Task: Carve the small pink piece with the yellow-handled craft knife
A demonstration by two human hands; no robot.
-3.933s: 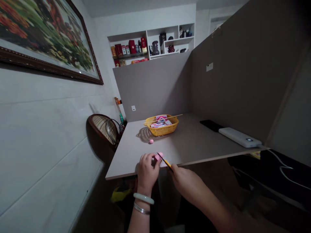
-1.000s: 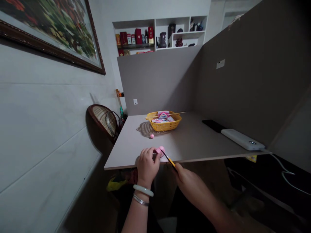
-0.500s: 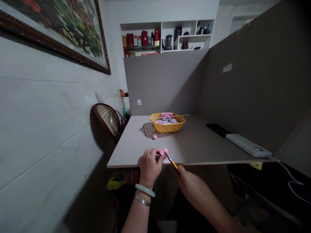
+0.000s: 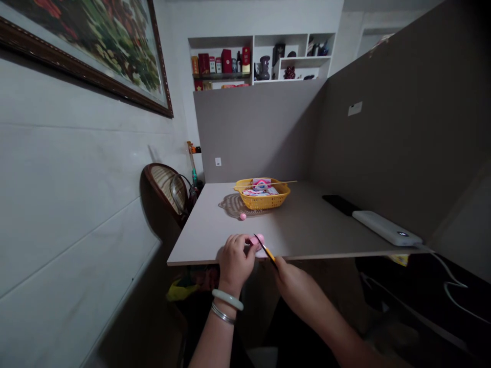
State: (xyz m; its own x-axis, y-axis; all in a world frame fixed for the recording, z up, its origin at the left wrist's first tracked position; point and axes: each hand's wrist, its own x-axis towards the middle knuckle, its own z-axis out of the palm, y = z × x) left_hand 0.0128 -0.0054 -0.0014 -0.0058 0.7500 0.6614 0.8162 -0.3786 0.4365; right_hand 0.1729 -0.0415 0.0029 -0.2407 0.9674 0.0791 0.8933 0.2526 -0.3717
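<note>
My left hand [image 4: 235,261] rests at the table's near edge, thumb and fingers pinched on a small pink clay-like lump [image 4: 260,238]. A bangle and silver bracelets circle that wrist. Closed around the yellow-and-black handle of a slim pointed tool [image 4: 270,255], my right hand [image 4: 286,275] angles its dark tip across the pink lump, close to the left fingertips. Whether the tip is a blade or a brush cannot be made out. A whitish piece shows under the lump. Farther back on the table lies a small pink ball [image 4: 243,216].
Behind the ball, a yellow basket [image 4: 264,203] holds printed packets, with a thin stick across its rim. A white device [image 4: 385,228] with a cable lies on the right of the table [image 4: 207,225]. Grey partitions stand behind and right; a chair [image 4: 163,191] stands left.
The tool's tip has shifted slightly left across the pink lump, toward my left fingers. My left hand keeps its pinch. The whole view has drifted a little.
</note>
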